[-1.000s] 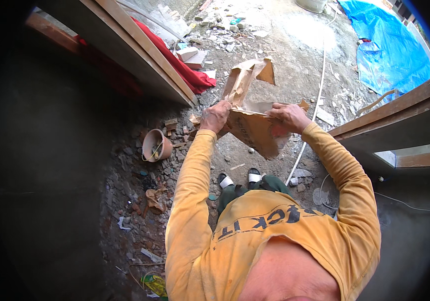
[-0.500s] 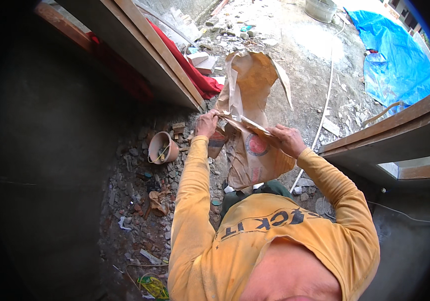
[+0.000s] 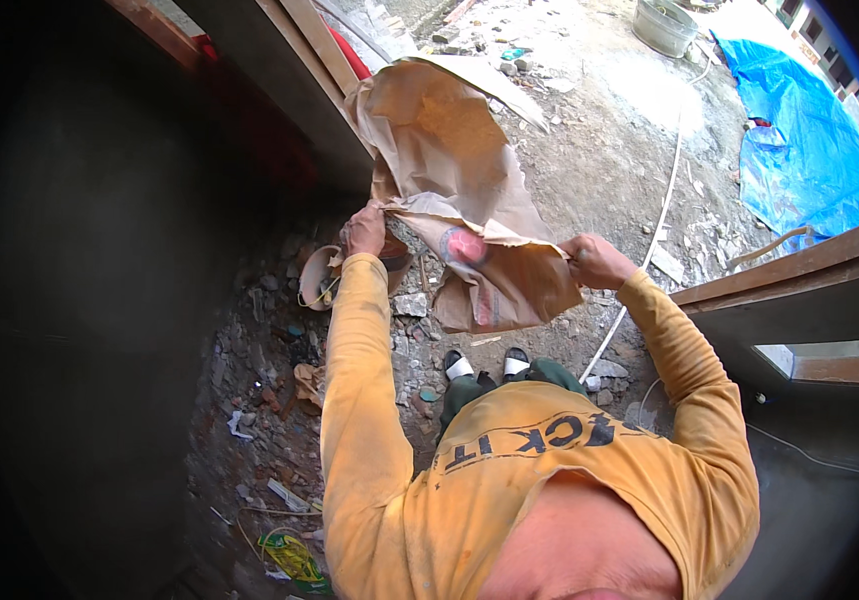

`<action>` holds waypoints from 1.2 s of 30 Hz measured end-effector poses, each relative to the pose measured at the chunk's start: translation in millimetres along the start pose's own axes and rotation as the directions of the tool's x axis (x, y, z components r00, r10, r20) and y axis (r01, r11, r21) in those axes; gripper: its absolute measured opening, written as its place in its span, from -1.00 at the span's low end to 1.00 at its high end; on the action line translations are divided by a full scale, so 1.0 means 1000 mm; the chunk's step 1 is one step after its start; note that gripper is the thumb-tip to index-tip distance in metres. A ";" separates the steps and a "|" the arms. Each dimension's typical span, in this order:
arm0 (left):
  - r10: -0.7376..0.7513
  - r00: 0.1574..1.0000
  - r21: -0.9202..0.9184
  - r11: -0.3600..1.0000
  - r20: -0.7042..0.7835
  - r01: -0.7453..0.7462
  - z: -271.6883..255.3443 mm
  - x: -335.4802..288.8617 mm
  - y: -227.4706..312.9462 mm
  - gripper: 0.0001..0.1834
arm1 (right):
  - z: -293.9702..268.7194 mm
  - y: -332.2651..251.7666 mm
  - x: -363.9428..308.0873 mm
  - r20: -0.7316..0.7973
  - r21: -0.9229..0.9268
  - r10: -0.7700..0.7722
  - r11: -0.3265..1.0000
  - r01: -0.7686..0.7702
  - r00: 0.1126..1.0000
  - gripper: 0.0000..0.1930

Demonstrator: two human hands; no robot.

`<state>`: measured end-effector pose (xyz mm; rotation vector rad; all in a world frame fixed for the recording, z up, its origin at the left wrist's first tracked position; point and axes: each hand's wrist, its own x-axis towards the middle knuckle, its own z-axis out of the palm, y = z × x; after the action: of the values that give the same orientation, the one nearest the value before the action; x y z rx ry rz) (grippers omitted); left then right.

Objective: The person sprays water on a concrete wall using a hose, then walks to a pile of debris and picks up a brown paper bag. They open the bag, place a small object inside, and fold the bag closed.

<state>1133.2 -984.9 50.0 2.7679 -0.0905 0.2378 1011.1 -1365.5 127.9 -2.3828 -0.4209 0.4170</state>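
Observation:
A large brown paper sack (image 3: 529, 285), torn open and creased, hangs in the air in front of me. My left hand (image 3: 364, 232) is closed on its left edge, and my right hand (image 3: 596, 262) pinches its right edge. Between my hands the paper is spread wide, its upper flap billowing away from me. A red round print shows partly on the front, cut by a fold. Below the sack my feet in dark sandals stand on the ground. The fingertips of both hands are partly hidden by the paper.
A light bucket (image 3: 319, 278) with a yellow handle stands on rubble by my left forearm. A doorway's wooden frame (image 3: 789, 255) runs along the right. Beyond lie a pale hose (image 3: 661, 215), a blue tarp (image 3: 809, 140) and a grey tub (image 3: 664, 28). Broken stones cover the ground at left.
My hands have moved apart, the left one leftward and up, the right one slightly right and up. The sack has spread wider and lifted, uncovering my feet and partly covering the bucket.

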 end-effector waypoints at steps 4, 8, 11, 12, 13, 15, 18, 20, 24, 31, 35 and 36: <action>0.021 0.998 0.038 0.999 -0.063 -0.018 0.008 -0.005 -0.047 -0.82 | -0.014 0.033 -0.014 -0.085 0.263 0.019 0.965 0.004 0.996 -0.75; 0.086 0.988 -0.031 0.995 -0.125 -0.091 0.017 -0.011 -0.058 -0.83 | -0.051 0.039 -0.021 -0.122 0.340 0.187 0.931 -0.135 0.975 -0.73; 0.070 0.989 -0.073 0.994 -0.130 -0.080 0.020 -0.012 -0.052 -0.83 | -0.069 0.061 -0.023 -0.207 0.435 0.209 0.895 -0.101 0.956 -0.76; 0.065 0.987 -0.104 0.991 -0.144 -0.081 0.023 -0.011 -0.049 -0.83 | -0.073 0.066 -0.022 -0.243 0.441 0.185 0.896 -0.061 0.952 -0.76; 0.060 0.986 -0.135 0.987 -0.158 -0.082 0.025 -0.009 -0.047 -0.83 | -0.075 0.076 -0.019 -0.278 0.444 0.160 0.896 -0.021 0.947 -0.77; 0.037 0.992 -0.144 0.988 -0.124 -0.054 0.019 -0.011 -0.032 -0.84 | -0.085 0.095 -0.021 -0.336 0.431 0.107 0.901 0.051 0.936 -0.76; 0.053 0.984 -0.149 0.986 -0.168 -0.078 0.027 -0.013 -0.025 -0.85 | -0.093 0.105 -0.025 -0.345 0.366 0.194 0.929 -0.059 0.918 -0.80; 0.039 0.964 -0.129 0.989 -0.263 -0.075 0.026 -0.015 -0.015 -0.85 | -0.089 0.104 -0.033 -0.318 0.448 0.190 0.894 -0.029 0.929 -0.78; 0.173 0.907 -0.113 0.966 -0.384 -0.232 0.006 -0.017 0.016 -0.82 | -0.105 0.076 -0.054 -0.134 -0.014 0.256 0.965 -0.260 0.957 -0.39; 0.405 0.812 0.040 0.902 -0.419 -0.429 0.002 -0.022 0.037 -0.73 | -0.092 -0.031 0.032 -0.528 -0.037 -0.166 0.984 0.173 0.833 -0.58; 0.365 0.796 0.006 0.911 -0.484 -0.413 0.002 -0.017 0.039 -0.70 | -0.036 -0.074 0.124 -0.319 0.235 -0.022 0.967 0.102 0.947 -0.39; 0.368 0.799 0.014 0.911 -0.476 -0.411 -0.001 -0.014 0.046 -0.68 | -0.019 -0.068 0.150 -0.369 0.223 0.033 0.973 0.054 0.929 -0.39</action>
<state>1114.8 -1026.8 64.6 2.4896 -0.5359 0.9805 1140.7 -1266.6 159.3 -2.1659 -0.1977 0.0012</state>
